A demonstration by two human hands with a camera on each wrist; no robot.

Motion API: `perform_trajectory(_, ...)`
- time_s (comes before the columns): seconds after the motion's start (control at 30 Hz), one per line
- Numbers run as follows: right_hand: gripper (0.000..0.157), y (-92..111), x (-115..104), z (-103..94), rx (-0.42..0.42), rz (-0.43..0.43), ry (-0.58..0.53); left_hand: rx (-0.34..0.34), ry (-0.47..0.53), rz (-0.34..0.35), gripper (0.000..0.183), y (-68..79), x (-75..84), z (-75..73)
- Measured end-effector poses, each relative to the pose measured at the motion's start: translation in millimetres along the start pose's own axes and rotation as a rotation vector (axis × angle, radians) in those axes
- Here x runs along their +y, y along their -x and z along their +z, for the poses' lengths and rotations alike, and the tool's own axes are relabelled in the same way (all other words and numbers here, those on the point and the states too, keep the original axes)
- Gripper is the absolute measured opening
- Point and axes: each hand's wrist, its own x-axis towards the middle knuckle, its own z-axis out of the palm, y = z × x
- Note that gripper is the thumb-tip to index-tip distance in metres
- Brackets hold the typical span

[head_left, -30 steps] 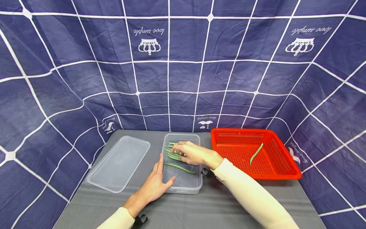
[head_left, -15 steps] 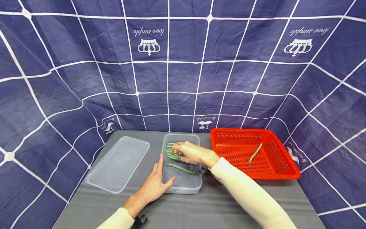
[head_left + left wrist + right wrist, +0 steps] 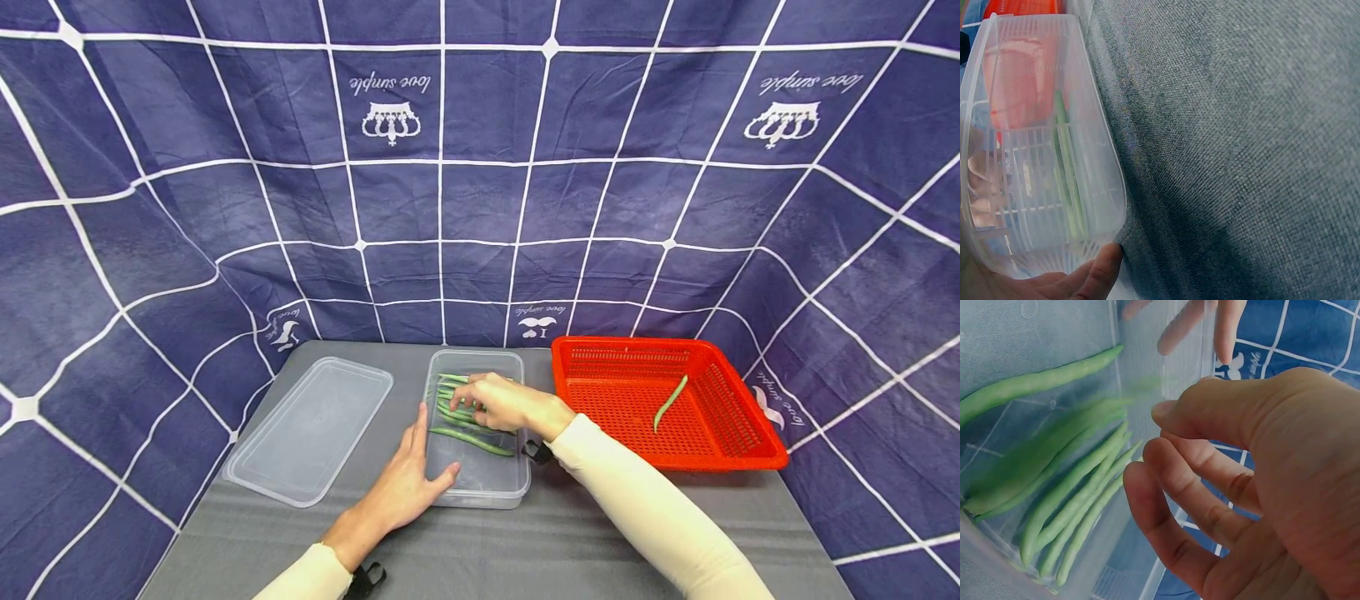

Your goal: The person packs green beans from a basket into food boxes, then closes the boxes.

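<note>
A clear plastic container (image 3: 483, 502) holds several green beans, lying crosswise. One bean (image 3: 472, 440) lies apart from the bunch, nearer the front. My left hand (image 3: 408, 479) rests along the container's left side with straight fingers, the thumb at its near part. My right hand (image 3: 504, 402) hovers inside the container over the bunch, fingers bent and hiding part of it. In the right wrist view, thumb and fingertips stand apart with nothing between them, close to the bean ends. One bean (image 3: 1047, 450) there is blurred, while the other beans (image 3: 1075, 503) lie side by side.
To the right stands a red perforated basket (image 3: 720, 462) with a single green bean (image 3: 669, 405) in it. A clear lid (image 3: 315, 429) lies flat at the left. Grey cloth (image 3: 525, 550) covers the table, and a blue checked curtain (image 3: 480, 200) hangs behind.
My right fingers have loosened over the bunch, and the beans beneath look more spread out. The left hand, the lid and the basket have stayed in place.
</note>
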Motion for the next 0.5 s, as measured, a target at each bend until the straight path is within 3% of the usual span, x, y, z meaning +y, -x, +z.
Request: perform_trajectory(0.5,0.040,13,3,-6.7,0.038,0.001,0.000,-0.003,0.000,-0.013,0.119,0.1,2.5,0.0)
